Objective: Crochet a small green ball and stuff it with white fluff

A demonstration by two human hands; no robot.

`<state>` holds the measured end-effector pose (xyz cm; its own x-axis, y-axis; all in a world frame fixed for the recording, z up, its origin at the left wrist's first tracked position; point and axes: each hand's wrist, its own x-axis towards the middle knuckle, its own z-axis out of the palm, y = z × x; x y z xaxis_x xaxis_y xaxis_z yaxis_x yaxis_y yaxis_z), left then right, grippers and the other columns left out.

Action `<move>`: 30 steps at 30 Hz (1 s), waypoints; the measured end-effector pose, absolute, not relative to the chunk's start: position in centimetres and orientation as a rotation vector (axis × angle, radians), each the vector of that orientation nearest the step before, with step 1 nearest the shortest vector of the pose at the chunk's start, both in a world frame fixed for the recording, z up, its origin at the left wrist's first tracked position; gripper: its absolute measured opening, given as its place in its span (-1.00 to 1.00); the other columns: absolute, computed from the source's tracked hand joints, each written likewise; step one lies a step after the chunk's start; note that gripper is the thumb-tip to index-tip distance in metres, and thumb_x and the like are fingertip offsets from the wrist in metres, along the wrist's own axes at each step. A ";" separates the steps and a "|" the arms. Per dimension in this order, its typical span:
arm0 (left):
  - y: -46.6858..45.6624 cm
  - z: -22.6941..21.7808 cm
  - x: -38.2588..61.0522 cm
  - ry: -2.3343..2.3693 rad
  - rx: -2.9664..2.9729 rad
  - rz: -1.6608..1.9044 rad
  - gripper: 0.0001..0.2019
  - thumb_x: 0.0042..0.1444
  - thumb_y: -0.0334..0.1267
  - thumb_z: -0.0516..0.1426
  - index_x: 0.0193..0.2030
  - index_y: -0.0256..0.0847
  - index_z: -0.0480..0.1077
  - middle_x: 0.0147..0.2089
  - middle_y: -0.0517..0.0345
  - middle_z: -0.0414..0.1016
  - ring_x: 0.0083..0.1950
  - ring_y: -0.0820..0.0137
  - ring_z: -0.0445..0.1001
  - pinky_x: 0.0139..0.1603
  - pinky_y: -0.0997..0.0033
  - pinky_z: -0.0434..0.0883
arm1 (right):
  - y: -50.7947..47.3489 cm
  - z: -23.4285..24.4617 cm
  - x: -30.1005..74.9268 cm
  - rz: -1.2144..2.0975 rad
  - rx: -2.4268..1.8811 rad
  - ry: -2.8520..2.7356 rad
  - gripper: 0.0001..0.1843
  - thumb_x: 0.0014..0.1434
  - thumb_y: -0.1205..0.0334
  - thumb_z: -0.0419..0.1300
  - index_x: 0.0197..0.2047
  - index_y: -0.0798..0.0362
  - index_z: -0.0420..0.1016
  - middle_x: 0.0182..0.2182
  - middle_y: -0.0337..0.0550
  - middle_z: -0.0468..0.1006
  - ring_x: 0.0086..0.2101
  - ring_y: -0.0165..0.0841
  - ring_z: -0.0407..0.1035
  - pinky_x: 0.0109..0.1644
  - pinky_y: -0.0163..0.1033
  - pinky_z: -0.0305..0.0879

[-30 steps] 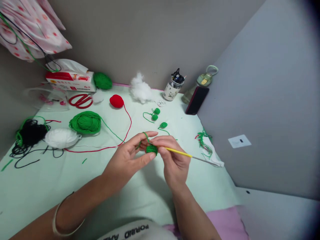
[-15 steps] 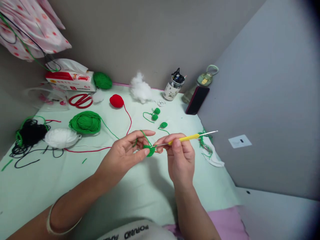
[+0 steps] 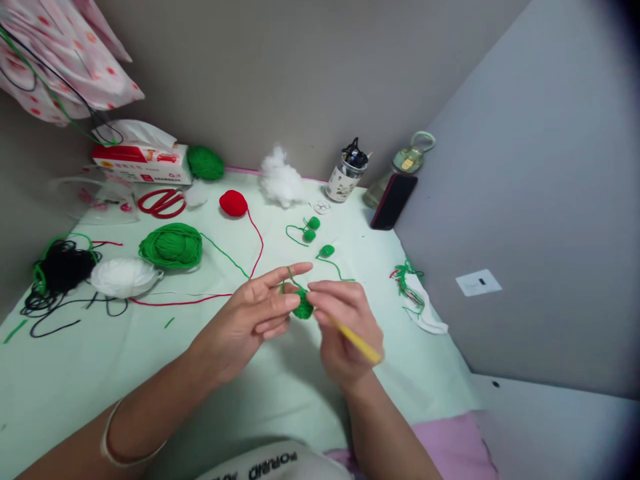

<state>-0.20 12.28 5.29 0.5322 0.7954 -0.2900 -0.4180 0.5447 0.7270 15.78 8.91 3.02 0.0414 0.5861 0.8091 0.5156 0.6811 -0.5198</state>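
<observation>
Pale green tablecloth [image 3: 100,353] in a grey-walled corner [image 3: 300,80]
Above it, left hand [image 3: 250,321] pinches a small green crocheted piece [image 3: 303,309]; right hand [image 3: 345,328] clamps a yellow-handled crochet hook [image 3: 358,342] in closed fingers

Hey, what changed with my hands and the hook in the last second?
The right hand swung the hook: its handle pointed out to the right, now it angles back toward the person, tip at the green piece. The left hand still pinches the piece, yarn over its forefinger. The yarn ball, scissors and phone stayed put.
</observation>
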 end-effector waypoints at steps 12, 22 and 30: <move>12.0 4.6 0.4 0.791 0.788 0.935 -0.65 0.13 -0.24 0.37 0.09 0.01 0.61 -0.23 0.25 0.38 -0.52 0.68 0.11 -0.54 0.62 0.16 | 9.4 2.8 15.4 0.490 -0.975 -1.424 -0.74 0.37 0.39 0.19 -0.03 -0.11 0.65 -0.19 -0.13 0.67 -0.19 -0.29 0.56 -0.20 -0.16 0.53; 12.9 5.2 -0.3 0.564 0.460 0.769 -0.73 0.10 -0.32 0.36 -0.03 -0.28 0.67 -0.50 0.35 0.20 -0.58 0.69 -0.15 -0.60 0.70 0.11 | 9.4 3.1 16.1 0.568 -0.978 -1.250 -0.78 0.39 0.30 0.18 -0.09 -0.11 0.67 -0.29 -0.15 0.63 -0.32 -0.32 0.51 -0.29 -0.19 0.47; 12.5 4.6 -0.1 0.593 0.703 0.808 -0.69 0.18 -0.27 0.33 0.07 -0.02 0.63 -0.13 0.17 0.60 -0.14 0.48 0.47 -0.08 0.55 0.41 | 9.9 3.2 15.8 0.972 -0.877 -1.094 -0.84 0.35 0.14 0.27 -0.18 -0.10 0.72 -0.28 -0.18 0.65 -0.28 -0.36 0.49 -0.26 -0.26 0.40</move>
